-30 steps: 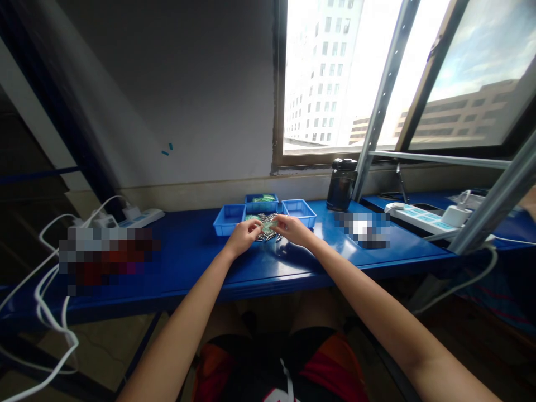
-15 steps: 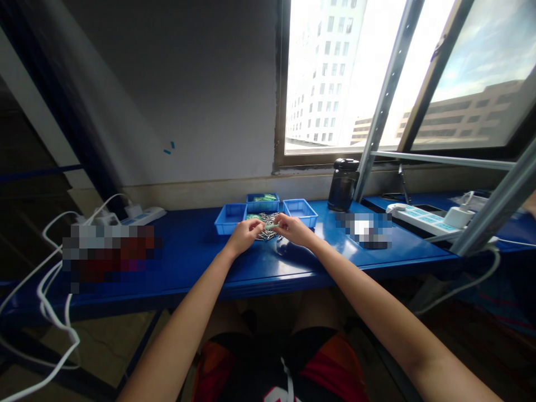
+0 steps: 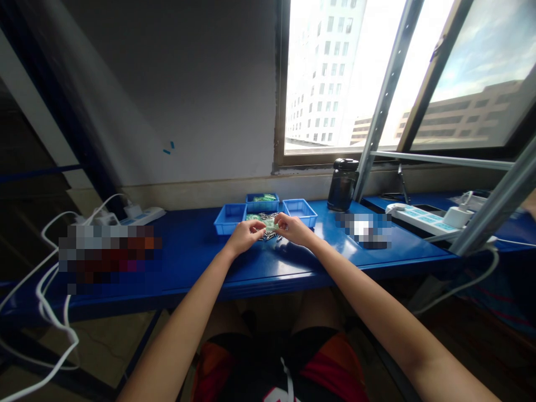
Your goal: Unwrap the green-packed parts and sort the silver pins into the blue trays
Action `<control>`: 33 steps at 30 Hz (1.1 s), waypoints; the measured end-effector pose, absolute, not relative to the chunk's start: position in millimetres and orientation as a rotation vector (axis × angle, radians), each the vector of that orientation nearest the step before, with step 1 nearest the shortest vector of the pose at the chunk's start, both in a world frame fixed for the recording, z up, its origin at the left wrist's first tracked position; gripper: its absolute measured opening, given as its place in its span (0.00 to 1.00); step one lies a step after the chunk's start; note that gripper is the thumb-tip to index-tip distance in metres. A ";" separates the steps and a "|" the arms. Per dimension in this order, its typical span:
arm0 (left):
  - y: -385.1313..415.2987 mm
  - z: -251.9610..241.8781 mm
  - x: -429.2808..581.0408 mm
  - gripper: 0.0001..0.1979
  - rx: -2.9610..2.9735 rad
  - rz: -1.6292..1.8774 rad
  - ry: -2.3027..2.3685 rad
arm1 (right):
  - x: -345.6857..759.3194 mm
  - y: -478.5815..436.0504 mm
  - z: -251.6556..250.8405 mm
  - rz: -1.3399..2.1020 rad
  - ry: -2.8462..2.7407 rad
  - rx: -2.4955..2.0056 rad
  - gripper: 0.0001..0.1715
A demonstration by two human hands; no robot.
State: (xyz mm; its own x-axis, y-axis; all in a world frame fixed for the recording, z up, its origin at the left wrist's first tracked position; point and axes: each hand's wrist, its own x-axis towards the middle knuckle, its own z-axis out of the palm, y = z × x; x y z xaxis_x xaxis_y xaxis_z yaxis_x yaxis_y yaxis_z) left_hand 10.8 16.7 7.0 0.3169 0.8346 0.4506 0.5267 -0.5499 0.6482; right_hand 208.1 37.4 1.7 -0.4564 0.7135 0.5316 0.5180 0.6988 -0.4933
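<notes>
My left hand [image 3: 246, 235] and my right hand [image 3: 292, 230] meet over a heap of small shiny metal parts [image 3: 273, 237] that look like screws. Between them, pinched in the fingertips of both, is a small pale green see-through plastic bag [image 3: 270, 223]. Its contents, if any, are too small to make out. More green bag material [image 3: 252, 216] lies at the back left of the heap. Around the heap stand a left blue bin [image 3: 230, 223], a right blue bin [image 3: 307, 216] and a rear blue bin [image 3: 251, 205] with green bags [image 3: 264, 197] in it.
All this is on a blue table [image 3: 196, 245]. A black bottle [image 3: 342, 187] stands behind at the right, with a blurred-out item before it. Power strips lie at the right [image 3: 427, 219] and left [image 3: 144, 215]. White cables [image 3: 46, 279] hang over the left edge. A metal post [image 3: 383, 106] rises near the window.
The green bag between my fingers has turned from a thin strip into a wider, flatter shape. Both hands have stayed nearly in place.
</notes>
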 end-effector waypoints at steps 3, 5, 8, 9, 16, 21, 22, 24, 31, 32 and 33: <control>17.5 6.6 11.0 0.11 2.201 1.093 1.220 | 208.6 38.3 0.5 0.339 -2.168 -0.921 0.07; 18.4 6.2 10.9 0.11 2.204 1.089 1.214 | 208.4 38.0 0.5 0.346 -2.174 -0.912 0.08; 19.2 6.0 10.6 0.10 2.210 1.091 1.198 | 207.9 36.3 1.8 0.356 -2.184 -0.898 0.09; 19.3 6.1 10.5 0.10 2.210 1.092 1.195 | 207.8 35.8 2.2 0.357 -2.188 -0.894 0.09; 17.5 8.0 10.5 0.10 2.203 1.093 1.183 | 208.7 37.0 1.3 0.333 -2.212 -0.859 0.11; 16.1 8.1 10.5 0.11 2.191 1.091 1.181 | 208.3 36.5 2.3 0.349 -2.220 -0.846 0.11; 16.0 7.9 10.4 0.11 2.190 1.091 1.178 | 208.2 36.2 2.6 0.353 -2.220 -0.845 0.11; 16.3 7.3 10.1 0.11 2.191 1.089 1.176 | 208.1 35.6 3.0 0.358 -2.219 -0.843 0.11; 19.5 3.9 8.7 0.10 2.217 1.067 1.166 | 209.2 36.7 1.2 0.347 -2.235 -0.835 0.10; 19.8 3.5 8.6 0.10 2.219 1.065 1.169 | 209.4 36.9 0.9 0.344 -2.237 -0.835 0.10; 20.0 3.3 8.5 0.10 2.221 1.060 1.170 | 209.5 37.0 0.8 0.342 -2.240 -0.836 0.10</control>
State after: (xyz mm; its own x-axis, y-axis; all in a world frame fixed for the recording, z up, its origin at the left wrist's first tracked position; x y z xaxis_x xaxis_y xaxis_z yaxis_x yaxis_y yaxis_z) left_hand 8.5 20.0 3.3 0.3572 0.8273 0.4336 0.5127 -0.5617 0.6493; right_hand 209.5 37.0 0.8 -0.5382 0.6550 0.5304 0.4666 0.7557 -0.4597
